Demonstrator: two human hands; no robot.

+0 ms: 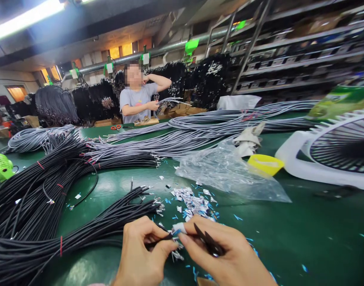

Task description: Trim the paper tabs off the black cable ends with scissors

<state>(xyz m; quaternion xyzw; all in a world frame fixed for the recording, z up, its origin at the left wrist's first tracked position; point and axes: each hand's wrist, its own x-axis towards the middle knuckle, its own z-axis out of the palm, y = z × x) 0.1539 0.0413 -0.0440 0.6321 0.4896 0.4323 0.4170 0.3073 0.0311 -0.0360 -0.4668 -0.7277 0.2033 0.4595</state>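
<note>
My left hand (146, 250) pinches the end of a black cable near the lower middle of the view. Close against it, my right hand (217, 246) has thumb and forefinger at the cable tip, where a bit of blue shows; white tape wraps one fingertip. Small dark snips (211, 244) rest in the palm and fingers of my right hand. Left of my hands lies a bundle of black cables (95, 226) with stripped, pale ends. Just beyond my fingertips is a pile of silvery and blue scraps (193, 200) on the green table (303, 234).
Grey cable bundles (184, 135) stretch across the table. A clear plastic bag (226, 171), a yellow scoop-like container (265, 164) and a white fan (333, 151) stand to the right. Red-handled scissors (116, 127) lie farther back. Across the table, a person (138, 99) holds grey cable.
</note>
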